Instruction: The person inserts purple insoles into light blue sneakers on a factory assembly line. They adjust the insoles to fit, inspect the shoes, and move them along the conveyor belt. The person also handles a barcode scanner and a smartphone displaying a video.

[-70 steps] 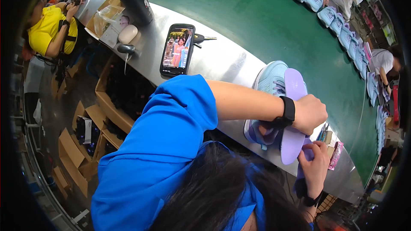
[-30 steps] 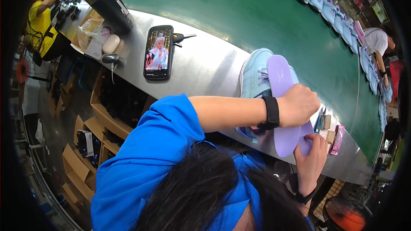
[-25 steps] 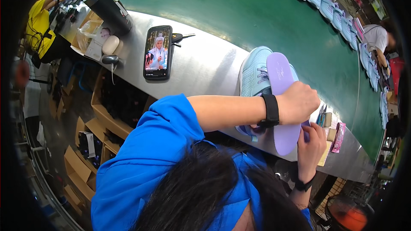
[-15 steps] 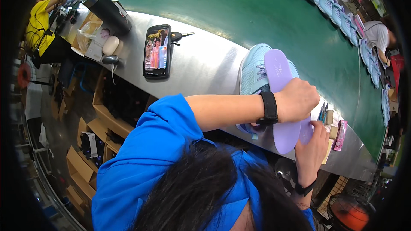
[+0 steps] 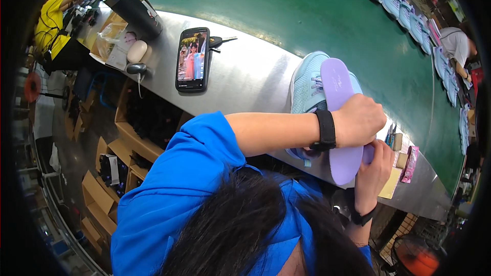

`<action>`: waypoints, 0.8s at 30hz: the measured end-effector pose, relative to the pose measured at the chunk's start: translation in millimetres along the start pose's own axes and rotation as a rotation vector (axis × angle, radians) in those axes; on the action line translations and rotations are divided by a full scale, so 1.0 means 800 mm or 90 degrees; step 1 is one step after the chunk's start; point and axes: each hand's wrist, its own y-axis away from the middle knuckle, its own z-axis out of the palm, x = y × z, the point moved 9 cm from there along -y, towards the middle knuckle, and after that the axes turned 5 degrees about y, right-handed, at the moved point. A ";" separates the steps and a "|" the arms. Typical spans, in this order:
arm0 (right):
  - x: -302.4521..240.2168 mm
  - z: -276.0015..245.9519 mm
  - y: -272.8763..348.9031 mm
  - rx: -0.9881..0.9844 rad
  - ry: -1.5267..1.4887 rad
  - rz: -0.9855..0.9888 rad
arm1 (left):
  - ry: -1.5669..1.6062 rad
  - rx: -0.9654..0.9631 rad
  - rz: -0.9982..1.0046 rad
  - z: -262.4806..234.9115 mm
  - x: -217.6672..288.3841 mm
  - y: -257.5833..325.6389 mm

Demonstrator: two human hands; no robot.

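Note:
My left hand (image 5: 360, 120) reaches across from the left, closed over a lavender insole (image 5: 338, 79) with faint printing near its top end. Beneath that insole lie light blue sneakers (image 5: 306, 89) with purple-grey laces, standing toe outward on the metal ledge. Close below the left hand, my right hand (image 5: 375, 171) pinches a second lavender insole (image 5: 368, 154), mostly covered by the hands. The left wrist and hand hide much of the shoes' openings. Both wrists wear black bands.
A phone (image 5: 193, 60) with keys (image 5: 217, 42), a black tumbler (image 5: 132, 11) and a small fan (image 5: 137, 68) lie leftward on the ledge. Beyond runs a green conveyor belt (image 5: 245, 2) with rows of blue shoes (image 5: 393, 2). Scissors (image 5: 391, 134) and a pink packet (image 5: 410, 164) are at right.
The right hand has moved slightly up, and less of the second insole shows beside it. The left hand keeps its hold; the whole view has shifted a little.

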 end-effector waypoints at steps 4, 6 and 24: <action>0.013 -0.015 0.008 -0.097 0.026 0.076 | -0.004 0.000 0.013 0.003 0.001 -0.001; 0.017 -0.013 0.010 -0.139 0.032 0.080 | -0.005 -0.011 0.007 0.005 0.000 -0.002; 0.020 0.017 -0.002 0.015 -0.099 -0.004 | -0.016 0.000 0.020 0.011 0.001 -0.004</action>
